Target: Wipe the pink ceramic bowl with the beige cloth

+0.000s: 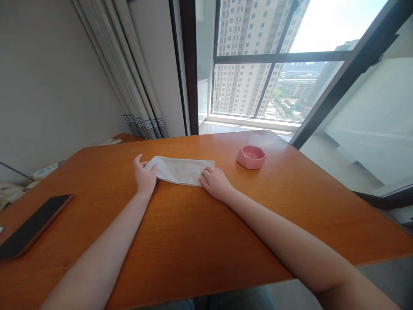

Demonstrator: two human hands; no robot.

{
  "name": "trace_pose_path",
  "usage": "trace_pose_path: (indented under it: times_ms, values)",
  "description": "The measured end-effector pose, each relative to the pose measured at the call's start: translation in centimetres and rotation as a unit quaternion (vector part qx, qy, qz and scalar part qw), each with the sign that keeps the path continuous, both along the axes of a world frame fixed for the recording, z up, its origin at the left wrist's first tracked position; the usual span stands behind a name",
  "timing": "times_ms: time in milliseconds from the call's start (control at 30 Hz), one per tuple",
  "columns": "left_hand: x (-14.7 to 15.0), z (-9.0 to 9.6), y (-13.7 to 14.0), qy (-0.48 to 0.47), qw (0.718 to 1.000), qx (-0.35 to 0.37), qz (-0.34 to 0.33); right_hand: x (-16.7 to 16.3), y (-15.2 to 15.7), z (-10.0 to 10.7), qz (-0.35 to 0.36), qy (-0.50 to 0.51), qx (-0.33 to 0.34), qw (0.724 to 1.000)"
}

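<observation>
Cloth (180,170), in left hand (146,177), under right hand (217,183)

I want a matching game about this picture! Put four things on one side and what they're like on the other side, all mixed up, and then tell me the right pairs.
Things:
1. cloth
2. dish
3. curtain
4. table

What they're like:
A. brown, underneath the dish
B. hanging in folds by the wall
C. white, with the left hand at one end and the right hand at the other
D. pink, with no hand touching it

Right pairs: 1-C, 2-D, 3-B, 4-A
</observation>
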State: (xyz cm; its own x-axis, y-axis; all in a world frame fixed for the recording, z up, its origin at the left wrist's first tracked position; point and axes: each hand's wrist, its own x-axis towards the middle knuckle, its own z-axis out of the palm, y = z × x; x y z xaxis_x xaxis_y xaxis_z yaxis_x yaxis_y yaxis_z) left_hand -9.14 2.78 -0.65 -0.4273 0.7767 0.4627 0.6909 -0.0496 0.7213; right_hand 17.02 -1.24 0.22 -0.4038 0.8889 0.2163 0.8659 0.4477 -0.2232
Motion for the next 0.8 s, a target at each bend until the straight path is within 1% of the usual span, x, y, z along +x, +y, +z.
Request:
trace_pose_path:
  times_ms: [67,133,200,267,300,367,400,433,467,500,600,700,767,800]
  values:
    - [0.9,0.6,-0.7,0.014,0.999,0.048,-0.02,-0.2,-0.1,-0.1,0.033,0.005,-0.001,0.999]
    - [2.1,1.0,-1.6,0.026,0.995,0.074,-0.059,-0.4,-0.3,-0.3,0.069,0.012,-0.003,0.998]
    - [3.3,1.3,-2.4,0.056,0.991,0.061,-0.107,-0.7,-0.6,-0.4,0.101,0.016,-0.003,0.995]
    - [4.4,1.2,-3.0,0.112,0.978,0.019,-0.177,-1.0,-0.8,-0.5,0.129,0.015,-0.002,0.992]
    - [4.9,1.1,-3.2,0.148,0.962,-0.002,-0.227,-1.2,-0.9,-0.6,0.14,0.012,-0.002,0.99]
    - [5.7,0.9,-3.4,0.218,0.915,-0.03,-0.339,-1.3,-1.0,-0.7,0.149,0.005,-0.002,0.989]
    - [6.0,0.8,-3.4,0.243,0.891,-0.036,-0.381,-1.4,-1.0,-0.8,0.149,0.003,-0.003,0.989]
    - [6.2,0.7,-3.4,0.262,0.875,-0.039,-0.405,-1.4,-0.9,-0.8,0.148,0.002,-0.003,0.989]
    - [6.4,0.7,-3.5,0.274,0.868,-0.042,-0.412,-1.4,-0.9,-0.9,0.148,0.002,-0.003,0.989]
    - [6.5,0.6,-3.5,0.28,0.869,-0.044,-0.405,-1.4,-0.9,-0.9,0.149,0.004,0.0,0.989]
    - [6.7,0.7,-3.6,0.273,0.888,-0.044,-0.367,-1.3,-0.8,-0.9,0.165,0.01,0.011,0.986]
    - [7.0,0.8,-3.8,0.24,0.909,-0.02,-0.34,-1.3,-0.8,-0.9,0.171,0.017,0.019,0.985]
    - [7.3,0.6,-3.9,0.229,0.913,-0.012,-0.337,-1.4,-0.8,-1.0,0.168,0.021,0.019,0.985]
    - [7.4,0.5,-3.8,0.231,0.91,-0.017,-0.344,-1.4,-0.7,-1.0,0.165,0.021,0.017,0.986]
